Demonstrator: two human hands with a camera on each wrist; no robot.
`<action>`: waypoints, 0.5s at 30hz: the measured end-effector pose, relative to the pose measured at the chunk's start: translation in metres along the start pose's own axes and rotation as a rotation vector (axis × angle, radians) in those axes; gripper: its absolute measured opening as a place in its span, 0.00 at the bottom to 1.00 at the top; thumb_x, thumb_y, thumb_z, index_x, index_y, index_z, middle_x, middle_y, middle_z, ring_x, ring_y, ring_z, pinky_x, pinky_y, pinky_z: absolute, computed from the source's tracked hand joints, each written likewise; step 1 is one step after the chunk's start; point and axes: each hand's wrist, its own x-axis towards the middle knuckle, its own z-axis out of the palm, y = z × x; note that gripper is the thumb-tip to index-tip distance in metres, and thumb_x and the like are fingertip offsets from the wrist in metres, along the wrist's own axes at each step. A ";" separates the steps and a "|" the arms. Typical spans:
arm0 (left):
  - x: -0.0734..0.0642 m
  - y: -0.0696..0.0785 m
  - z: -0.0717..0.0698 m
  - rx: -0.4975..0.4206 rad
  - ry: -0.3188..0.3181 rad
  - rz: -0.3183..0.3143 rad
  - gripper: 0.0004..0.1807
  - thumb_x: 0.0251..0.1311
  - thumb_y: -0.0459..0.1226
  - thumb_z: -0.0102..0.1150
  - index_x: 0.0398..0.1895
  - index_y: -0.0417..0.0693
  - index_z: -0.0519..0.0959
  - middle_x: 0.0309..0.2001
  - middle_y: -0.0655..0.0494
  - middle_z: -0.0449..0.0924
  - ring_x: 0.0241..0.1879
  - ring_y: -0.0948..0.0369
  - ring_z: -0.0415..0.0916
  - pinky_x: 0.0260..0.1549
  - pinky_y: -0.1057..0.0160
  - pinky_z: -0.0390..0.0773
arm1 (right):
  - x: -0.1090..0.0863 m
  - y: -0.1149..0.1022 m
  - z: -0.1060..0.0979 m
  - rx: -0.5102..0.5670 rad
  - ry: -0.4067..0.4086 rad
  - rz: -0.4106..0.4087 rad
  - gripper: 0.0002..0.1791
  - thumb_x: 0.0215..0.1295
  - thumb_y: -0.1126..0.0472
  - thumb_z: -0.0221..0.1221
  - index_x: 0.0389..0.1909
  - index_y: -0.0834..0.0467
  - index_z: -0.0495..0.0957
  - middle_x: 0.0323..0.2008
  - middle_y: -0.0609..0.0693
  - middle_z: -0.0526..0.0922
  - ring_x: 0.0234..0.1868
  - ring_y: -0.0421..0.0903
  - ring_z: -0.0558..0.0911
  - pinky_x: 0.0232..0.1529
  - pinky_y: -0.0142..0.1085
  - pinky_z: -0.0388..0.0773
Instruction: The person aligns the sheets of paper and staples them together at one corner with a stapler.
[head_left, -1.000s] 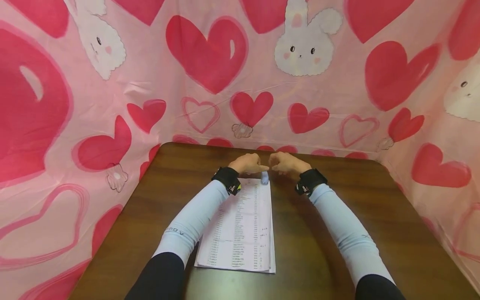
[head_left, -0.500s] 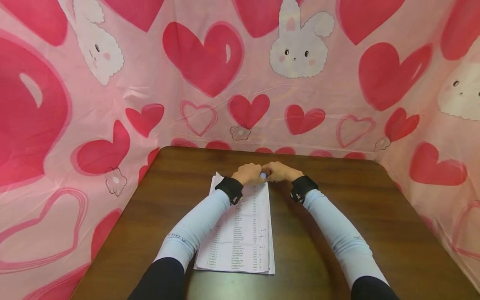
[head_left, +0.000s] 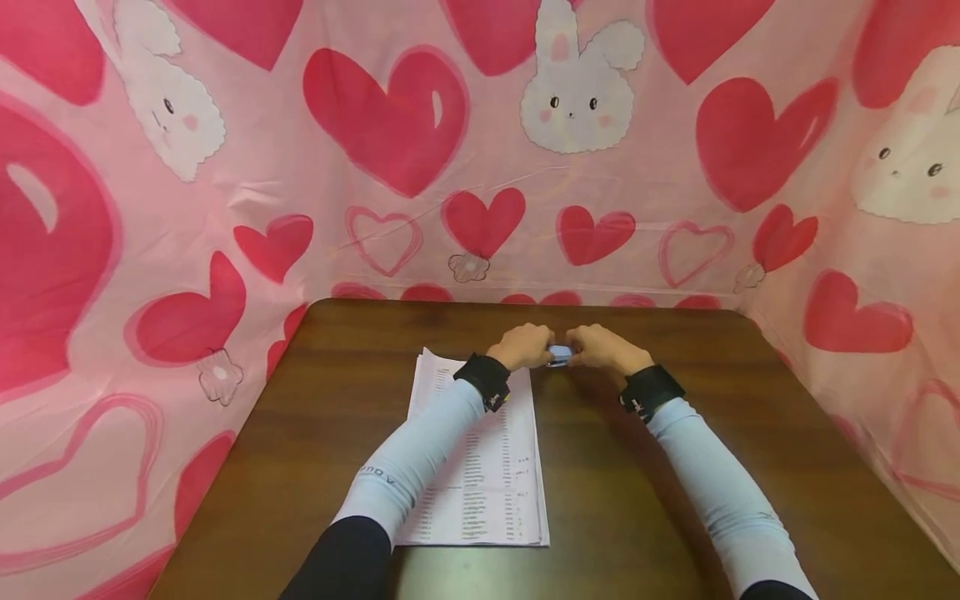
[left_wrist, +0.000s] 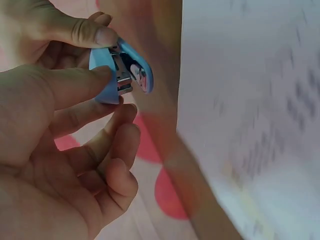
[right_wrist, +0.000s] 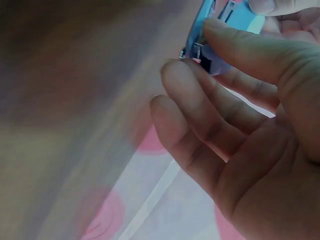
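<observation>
A small light-blue stapler (head_left: 560, 353) is between the two hands, just past the right far corner of the paper stack. My left hand (head_left: 527, 347) pinches one end of it with thumb and fingers. The other end is gripped by my right hand (head_left: 599, 347). Seen from the left wrist, the stapler (left_wrist: 107, 75) has its blue arms spread apart, showing metal parts inside. From the right wrist, part of the stapler (right_wrist: 245, 17) is cut off by the top edge. A stack of printed paper sheets (head_left: 480, 508) lies under my left forearm, with its far edge uneven.
The dark brown wooden table (head_left: 622, 500) carries the sheets and extends to both sides. Behind and beside it hangs a pink curtain (head_left: 652, 175) with red hearts and white rabbits.
The stapler stood at the paper's far corner, then both hands took hold of it. It has moved right, off the sheets, and its arms now show spread.
</observation>
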 end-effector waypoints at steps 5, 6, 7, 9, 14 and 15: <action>0.001 0.005 0.014 0.005 -0.050 -0.030 0.13 0.65 0.44 0.61 0.50 0.54 0.82 0.36 0.60 0.81 0.33 0.63 0.73 0.33 0.61 0.74 | -0.007 0.004 0.013 0.010 -0.046 0.029 0.09 0.58 0.62 0.67 0.37 0.60 0.79 0.28 0.49 0.81 0.28 0.43 0.74 0.31 0.35 0.73; 0.000 0.005 0.017 -0.002 -0.055 -0.031 0.14 0.65 0.45 0.60 0.52 0.55 0.82 0.37 0.60 0.81 0.34 0.62 0.74 0.34 0.61 0.75 | -0.008 0.004 0.016 0.013 -0.051 0.041 0.10 0.58 0.62 0.68 0.38 0.60 0.79 0.29 0.49 0.81 0.29 0.43 0.74 0.32 0.35 0.73; -0.001 0.005 0.019 -0.004 -0.056 -0.025 0.15 0.66 0.45 0.60 0.53 0.55 0.81 0.39 0.59 0.82 0.35 0.62 0.75 0.35 0.60 0.76 | -0.010 0.004 0.019 0.013 -0.055 0.052 0.10 0.58 0.62 0.67 0.38 0.59 0.79 0.29 0.49 0.81 0.29 0.43 0.74 0.33 0.36 0.74; -0.007 0.004 0.021 0.003 -0.045 -0.013 0.16 0.67 0.46 0.58 0.56 0.56 0.80 0.43 0.59 0.82 0.40 0.61 0.76 0.38 0.59 0.77 | -0.013 0.003 0.023 0.010 -0.060 0.068 0.10 0.59 0.62 0.67 0.40 0.60 0.79 0.30 0.50 0.81 0.30 0.44 0.75 0.34 0.37 0.74; -0.036 -0.003 0.007 0.062 0.059 0.028 0.16 0.69 0.47 0.53 0.54 0.57 0.81 0.50 0.58 0.83 0.52 0.57 0.77 0.45 0.54 0.79 | -0.028 -0.012 0.026 -0.032 0.023 0.092 0.14 0.62 0.60 0.63 0.45 0.64 0.78 0.34 0.54 0.81 0.35 0.49 0.78 0.40 0.45 0.78; -0.044 -0.005 0.000 0.079 0.089 0.033 0.15 0.69 0.47 0.52 0.52 0.57 0.82 0.49 0.57 0.83 0.52 0.56 0.77 0.44 0.53 0.80 | -0.031 -0.017 0.026 -0.045 0.067 0.085 0.15 0.63 0.60 0.62 0.47 0.64 0.78 0.37 0.56 0.82 0.39 0.52 0.79 0.44 0.47 0.78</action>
